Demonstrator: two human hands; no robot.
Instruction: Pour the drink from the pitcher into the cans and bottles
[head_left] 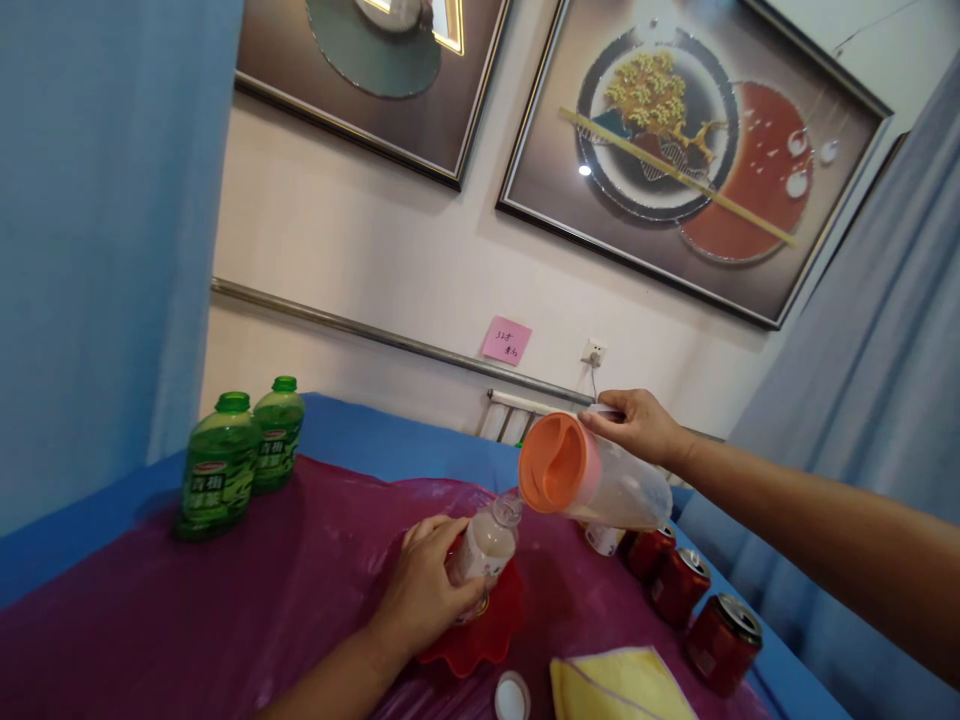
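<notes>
A clear bottle with a pale label and cloudy liquid inside is in my left hand, its open mouth tilted to the right. Under it lies a red scalloped dish. My right hand grips the handle of a clear pitcher with an orange lid. The pitcher is tipped on its side, lid toward the bottle's mouth, with pale liquid along its lower side. Whether liquid is flowing between them is too small to tell. A white cap lies near the dish.
Two green bottles stand at the left on the purple cover. Several red cans line the right edge, near a yellow cloth. Behind are a metal rail, framed pictures and blue curtains.
</notes>
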